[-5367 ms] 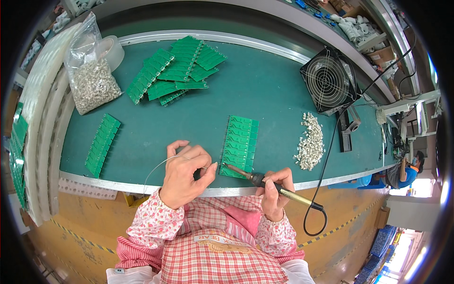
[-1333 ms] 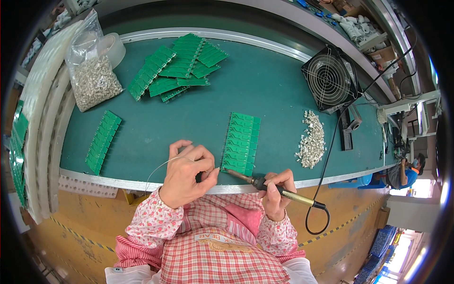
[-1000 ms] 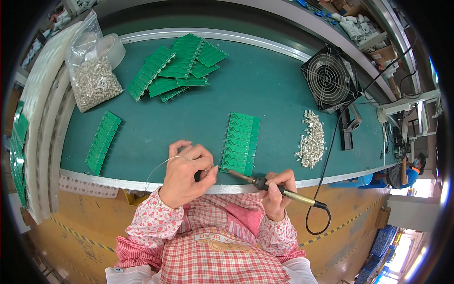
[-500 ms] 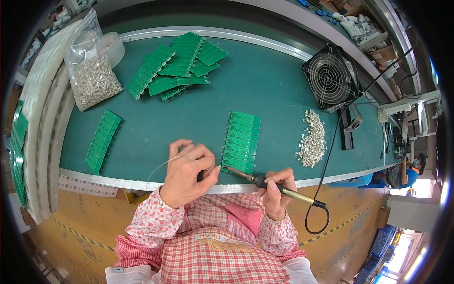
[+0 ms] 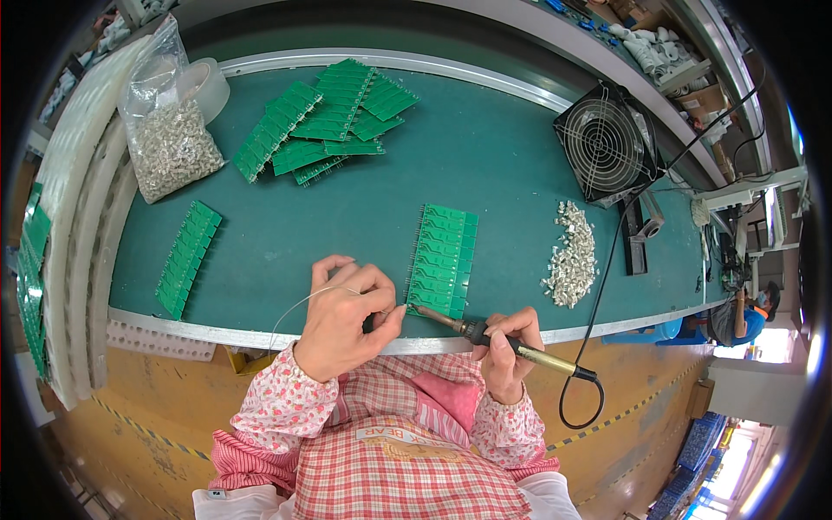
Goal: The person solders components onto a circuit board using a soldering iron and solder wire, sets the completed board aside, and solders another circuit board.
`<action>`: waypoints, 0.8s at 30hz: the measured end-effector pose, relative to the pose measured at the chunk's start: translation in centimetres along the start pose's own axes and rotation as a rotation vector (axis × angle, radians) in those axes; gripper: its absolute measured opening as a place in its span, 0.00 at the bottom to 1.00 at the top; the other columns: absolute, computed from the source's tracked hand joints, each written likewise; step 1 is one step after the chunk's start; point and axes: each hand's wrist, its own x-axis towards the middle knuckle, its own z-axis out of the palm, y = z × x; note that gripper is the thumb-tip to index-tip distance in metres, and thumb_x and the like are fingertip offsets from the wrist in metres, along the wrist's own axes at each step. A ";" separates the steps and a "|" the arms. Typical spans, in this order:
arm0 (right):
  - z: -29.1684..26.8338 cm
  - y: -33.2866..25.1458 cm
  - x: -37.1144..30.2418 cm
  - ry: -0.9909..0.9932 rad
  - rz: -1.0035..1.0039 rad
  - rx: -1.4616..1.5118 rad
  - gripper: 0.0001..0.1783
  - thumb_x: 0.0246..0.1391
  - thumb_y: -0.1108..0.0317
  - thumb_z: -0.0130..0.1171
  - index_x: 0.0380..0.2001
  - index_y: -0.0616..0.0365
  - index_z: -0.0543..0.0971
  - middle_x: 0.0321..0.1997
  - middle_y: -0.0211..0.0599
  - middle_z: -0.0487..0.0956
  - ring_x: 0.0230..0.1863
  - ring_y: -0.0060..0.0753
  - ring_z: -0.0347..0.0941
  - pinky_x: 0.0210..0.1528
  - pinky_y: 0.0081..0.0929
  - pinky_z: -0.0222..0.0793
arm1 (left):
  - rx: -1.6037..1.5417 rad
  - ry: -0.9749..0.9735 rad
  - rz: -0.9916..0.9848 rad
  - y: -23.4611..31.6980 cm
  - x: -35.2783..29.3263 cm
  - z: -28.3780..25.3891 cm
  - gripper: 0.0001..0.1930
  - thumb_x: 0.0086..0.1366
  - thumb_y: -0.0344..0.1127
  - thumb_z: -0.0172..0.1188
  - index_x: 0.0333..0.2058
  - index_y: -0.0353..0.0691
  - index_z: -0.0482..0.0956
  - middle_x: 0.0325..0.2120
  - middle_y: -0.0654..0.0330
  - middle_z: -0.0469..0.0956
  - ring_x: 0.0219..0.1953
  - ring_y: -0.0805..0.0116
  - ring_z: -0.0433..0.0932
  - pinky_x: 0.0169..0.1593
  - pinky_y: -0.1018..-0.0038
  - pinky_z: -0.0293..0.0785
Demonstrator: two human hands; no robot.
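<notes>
A green circuit board panel (image 5: 442, 258) lies on the green work mat near the front edge, with a row of pins along its left side. My right hand (image 5: 508, 347) grips a soldering iron (image 5: 530, 354) like a pen, its tip at the panel's lower left corner. Pinched in my left hand (image 5: 348, 316) is a thin solder wire (image 5: 293, 306), which loops out behind the hand. The fingertips of that hand are beside the same corner, close to the iron's tip.
Several panels are piled (image 5: 334, 121) at the back; another panel (image 5: 188, 260) lies left. A bag of small white parts (image 5: 172, 152) stands back left. Loose white connectors (image 5: 572, 256) lie right, below a black fan (image 5: 602, 141). The iron's cable (image 5: 604, 295) crosses the right side.
Almost nothing differs. My left hand has shifted very slightly to the right, while the iron and the panel stay in place.
</notes>
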 end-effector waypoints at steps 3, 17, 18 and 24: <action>-0.1 0.1 0.0 -0.005 -0.006 -0.007 0.09 0.60 0.69 0.56 0.31 0.63 0.68 0.19 0.36 0.73 0.16 0.19 0.69 0.18 0.16 0.63 | 0.006 0.007 -0.007 0.0 0.0 0.1 0.11 0.51 0.29 0.67 0.17 0.42 0.71 0.24 0.68 0.75 0.26 0.68 0.71 0.54 0.60 0.59; -0.1 0.0 0.1 -0.017 -0.010 -0.010 0.09 0.59 0.70 0.55 0.31 0.63 0.68 0.20 0.36 0.74 0.16 0.18 0.68 0.18 0.16 0.62 | -0.027 0.044 -0.031 -0.3 0.0 0.2 0.11 0.51 0.28 0.65 0.17 0.40 0.71 0.22 0.65 0.74 0.27 0.65 0.74 0.53 0.62 0.62; -0.1 0.1 0.1 -0.015 -0.004 -0.007 0.09 0.59 0.71 0.56 0.31 0.63 0.68 0.20 0.35 0.74 0.16 0.18 0.68 0.18 0.16 0.62 | -0.042 0.054 -0.037 -0.3 -0.1 0.2 0.11 0.52 0.27 0.65 0.17 0.40 0.70 0.22 0.65 0.74 0.27 0.65 0.74 0.53 0.62 0.62; 0.0 -0.2 -0.8 0.191 0.011 -0.047 0.13 0.58 0.64 0.54 0.30 0.60 0.65 0.14 0.29 0.64 0.12 0.17 0.57 0.14 0.17 0.53 | -0.125 0.094 -0.098 0.0 0.2 0.1 0.11 0.53 0.26 0.64 0.19 0.39 0.68 0.21 0.63 0.73 0.27 0.64 0.74 0.51 0.66 0.63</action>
